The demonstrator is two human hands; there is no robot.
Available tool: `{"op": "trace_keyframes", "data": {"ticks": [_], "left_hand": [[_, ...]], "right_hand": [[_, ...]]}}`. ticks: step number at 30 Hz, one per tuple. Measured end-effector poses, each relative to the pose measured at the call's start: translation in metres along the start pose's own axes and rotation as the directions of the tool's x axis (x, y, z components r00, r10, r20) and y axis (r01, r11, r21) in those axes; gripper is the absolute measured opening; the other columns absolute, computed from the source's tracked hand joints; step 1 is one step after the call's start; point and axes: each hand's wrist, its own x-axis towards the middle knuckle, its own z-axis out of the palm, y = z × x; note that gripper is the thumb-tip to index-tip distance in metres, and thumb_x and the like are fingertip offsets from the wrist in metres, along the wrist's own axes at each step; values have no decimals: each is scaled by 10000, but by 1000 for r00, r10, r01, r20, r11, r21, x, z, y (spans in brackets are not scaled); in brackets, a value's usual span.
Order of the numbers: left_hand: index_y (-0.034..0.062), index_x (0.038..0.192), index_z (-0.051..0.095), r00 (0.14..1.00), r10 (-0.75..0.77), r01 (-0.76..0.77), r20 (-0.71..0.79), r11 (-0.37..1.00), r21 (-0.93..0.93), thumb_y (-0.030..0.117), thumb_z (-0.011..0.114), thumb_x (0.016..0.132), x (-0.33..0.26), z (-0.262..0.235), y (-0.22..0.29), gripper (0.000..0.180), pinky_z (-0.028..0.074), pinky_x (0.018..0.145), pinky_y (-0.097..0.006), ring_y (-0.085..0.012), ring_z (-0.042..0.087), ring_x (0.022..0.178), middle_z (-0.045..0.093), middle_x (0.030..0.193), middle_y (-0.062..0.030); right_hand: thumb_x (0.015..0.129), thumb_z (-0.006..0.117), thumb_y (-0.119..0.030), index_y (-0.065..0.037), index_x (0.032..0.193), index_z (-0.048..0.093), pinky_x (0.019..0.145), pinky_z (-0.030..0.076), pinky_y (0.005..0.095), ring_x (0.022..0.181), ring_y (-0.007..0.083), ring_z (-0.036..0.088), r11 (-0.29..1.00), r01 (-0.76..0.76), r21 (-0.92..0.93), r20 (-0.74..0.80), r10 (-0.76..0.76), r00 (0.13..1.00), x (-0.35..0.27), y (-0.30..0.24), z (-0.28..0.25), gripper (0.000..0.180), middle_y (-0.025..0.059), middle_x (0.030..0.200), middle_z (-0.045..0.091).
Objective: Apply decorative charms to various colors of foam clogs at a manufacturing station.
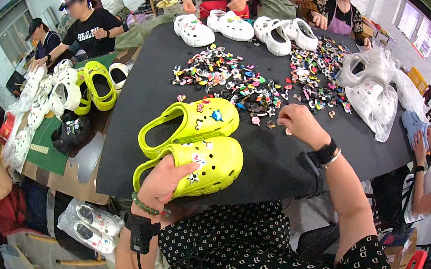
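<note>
My left hand (pixel 164 180) grips the near lime-yellow clog (pixel 213 162) at its heel side, at the front edge of the black table (pixel 140 101). A second lime-yellow clog (pixel 192 122) with small charms on it lies just behind. My right hand (pixel 295 121) rests on the table with fingers pinched at the edge of a spread of small colourful charms (pixel 241 82); whether it holds one I cannot tell.
White clogs (pixel 236 25) line the far edge, where other people stand or sit. A clear plastic bag (pixel 373 92) lies at the right. More white, yellow and black clogs (pixel 66 94) pile on a left table. Bagged clogs (pixel 89 227) lie on the floor.
</note>
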Motion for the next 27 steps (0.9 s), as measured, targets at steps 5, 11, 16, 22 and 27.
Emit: {"op": "trace_keyframes", "data": {"ticks": [5, 11, 16, 22, 27], "left_hand": [[-27, 1305, 528, 999, -32, 32, -3, 999, -37, 41, 655, 885, -1, 1, 0, 443, 491, 967, -344, -198, 626, 1103, 638, 1236, -105], [-15, 1311, 526, 1000, -13, 13, -5, 1000, 19, 50, 644, 897, -1, -1, -3, 436, 485, 965, -337, -185, 614, 1109, 632, 1237, -95], [1, 1293, 550, 999, 37, -37, 7, 995, 91, 54, 643, 899, -1, 0, -4, 408, 491, 929, -324, -163, 620, 1067, 643, 1209, -75], [-5, 1260, 579, 999, 12, -16, 37, 993, 119, 78, 624, 917, -1, -1, -3, 356, 477, 902, -287, -124, 608, 1031, 656, 1164, -49], [1, 1210, 596, 999, 37, -37, 3, 990, 135, 83, 623, 921, -3, 1, -6, 302, 476, 865, -282, -110, 605, 985, 663, 1118, -37]], "right_hand": [[817, 717, -81, -16, 889, 671, 672, 529, 352, 740, 260, 666, 892, 109, 438, 53, -147, 988, -17, -95, -13, 107, 134, 806, 658], [832, 684, -89, -33, 896, 636, 705, 518, 396, 805, 327, 625, 796, 317, 516, 53, -399, 915, -20, -148, 16, 98, 132, 846, 618], [846, 660, -119, -34, 878, 632, 744, 511, 416, 831, 328, 618, 831, 358, 425, 47, -415, 908, -18, -154, 37, 95, 131, 833, 600], [817, 693, -96, -32, 864, 629, 716, 494, 413, 824, 318, 605, 904, 293, 312, 74, -331, 941, -16, -165, 36, 103, 119, 822, 603], [780, 724, -130, -49, 813, 627, 767, 454, 436, 890, 306, 578, 929, 342, 143, 159, -363, 918, -9, -171, 35, 131, 106, 857, 595]]}}
